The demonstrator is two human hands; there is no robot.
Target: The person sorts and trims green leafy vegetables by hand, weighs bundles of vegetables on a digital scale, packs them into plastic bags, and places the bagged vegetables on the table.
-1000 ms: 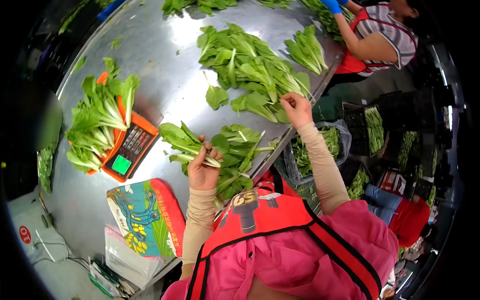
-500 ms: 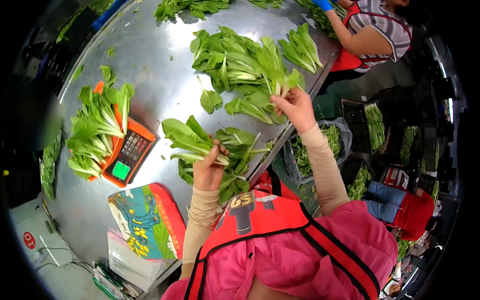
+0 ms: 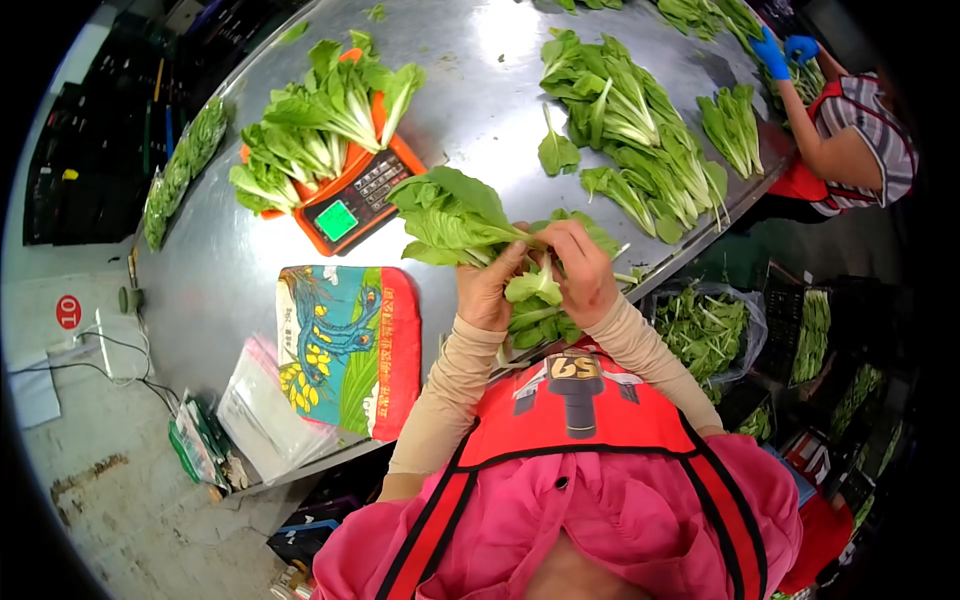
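A bunch of leafy greens (image 3: 455, 215) is in my left hand (image 3: 487, 287), its leaves pointing left and its pale stem ends toward my right hand. My right hand (image 3: 580, 268) meets it there, fingers pinched at the stems. A small leaf (image 3: 535, 285) hangs between the two hands. Just below and behind them, loose greens (image 3: 540, 325) lie at the table edge, partly covered by my hands. Farther right on the metal table lies a large pile of the same greens (image 3: 625, 110).
An orange scale (image 3: 365, 205) with a green display carries greens (image 3: 330, 110). A printed sack (image 3: 350, 345) and clear plastic bags (image 3: 265, 410) lie at the near left. A co-worker's blue-gloved hand (image 3: 770, 52) handles greens at upper right. A lined crate of greens (image 3: 700, 330) stands beside the table.
My right hand has left the pile and come to the bunch in my left hand; the two hands now meet. The view has shifted, so the scale and sack appear farther right.
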